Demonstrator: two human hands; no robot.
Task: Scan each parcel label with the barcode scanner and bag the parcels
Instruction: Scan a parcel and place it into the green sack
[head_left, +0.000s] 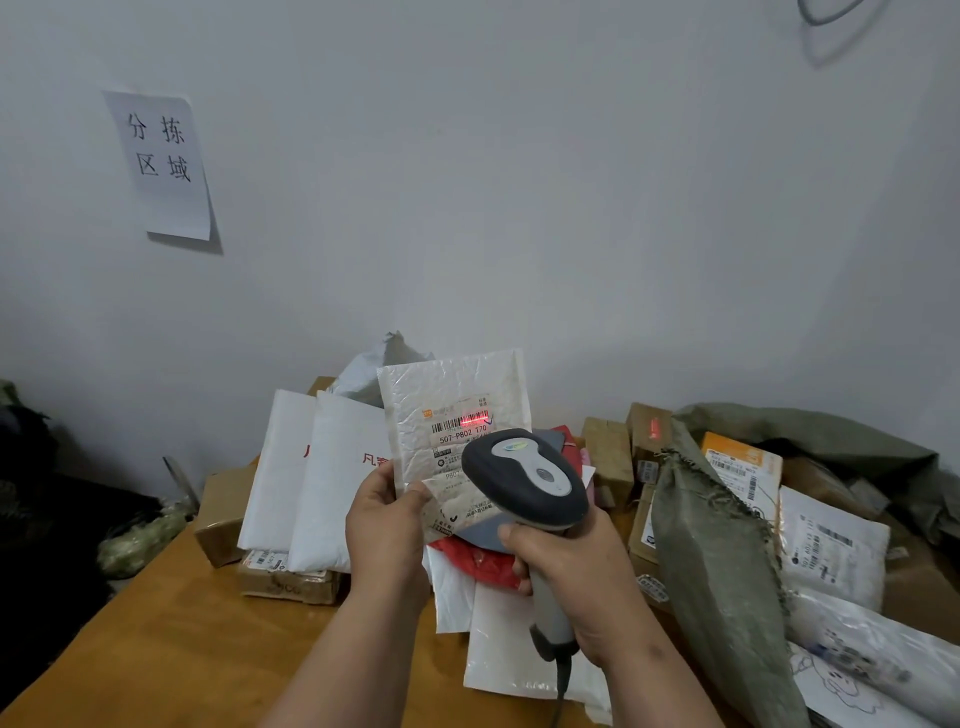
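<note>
My left hand (387, 525) holds a white bubble mailer (452, 389) upright by its lower left corner, label facing me. A red scan line glows across the barcode on its label (462, 428). My right hand (566, 566) grips the handle of a grey and white barcode scanner (524, 480), whose head points at that label from just below and to the right. Under my hands lie red (475, 561) and white (511, 639) parcels. At the right a grey-green woven sack (722, 566) stands open with several parcels inside it.
A wooden table (171, 649) carries white mailers (311, 478) and cardboard boxes (283, 579) at the left, and brown boxes (608, 457) behind the scanner. A paper sign (158, 161) hangs on the white wall. Dark items sit on the floor at far left.
</note>
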